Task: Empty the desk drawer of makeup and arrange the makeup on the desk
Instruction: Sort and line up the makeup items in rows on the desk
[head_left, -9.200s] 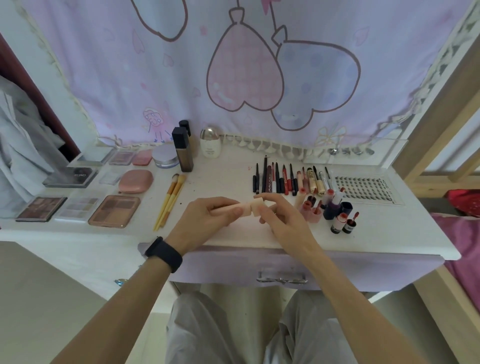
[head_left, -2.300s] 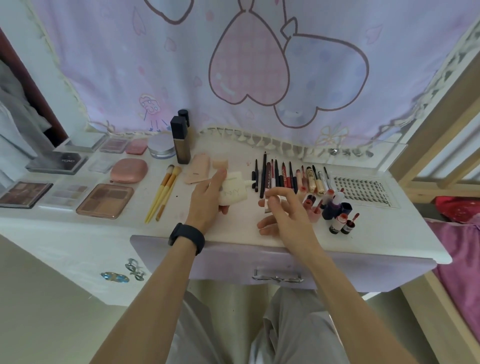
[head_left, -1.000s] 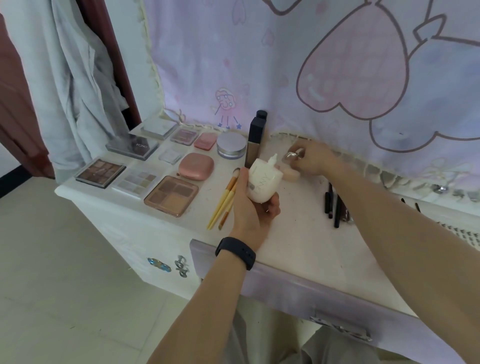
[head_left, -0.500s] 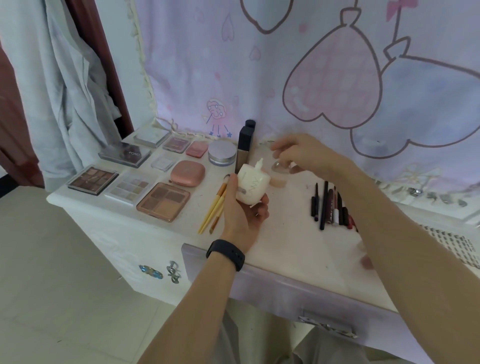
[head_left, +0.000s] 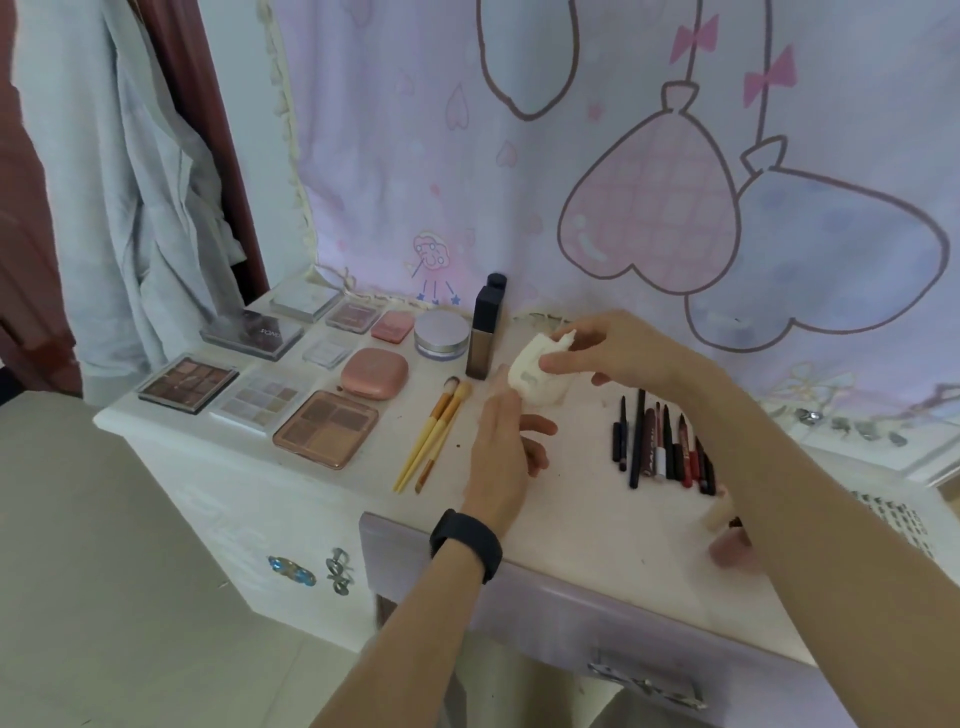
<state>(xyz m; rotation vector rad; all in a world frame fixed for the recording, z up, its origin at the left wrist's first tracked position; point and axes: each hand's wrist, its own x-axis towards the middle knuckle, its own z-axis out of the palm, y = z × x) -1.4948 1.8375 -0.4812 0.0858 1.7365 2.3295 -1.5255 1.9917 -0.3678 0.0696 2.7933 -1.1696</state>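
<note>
Drawer (head_left: 545, 603): lilac front at the near edge of the bench (head_left: 597, 530), metal handle low on the right.
Watch (head_left: 467, 545): black band on the left wrist.
Left hand (head_left: 504, 447): over the bench, fingers loosely curled and holding nothing, just under the cream bottle; whether a fingertip touches it I cannot tell.
Brushes (head_left: 431, 436): two with yellow handles, flat on the bench just left of the left hand.
Pencils (head_left: 665, 447): a row of dark and red sticks side by side, right of the hands.
Cream bottle (head_left: 537, 376): raised above the bench and tilted, between the two hands.
Right hand (head_left: 613, 348): fingers and thumb curled round the top of the cream bottle, gripping it.
Palettes (head_left: 327, 428): three open-faced ones in a line along the left front of the bench.
Compact (head_left: 374, 373): pink, closed, behind the palettes.
Dark bottle (head_left: 485, 332): upright near the back, just beside a round jar (head_left: 441, 335).
Curtain (head_left: 623, 156): pink, with heart balloons, behind the bench.
</note>
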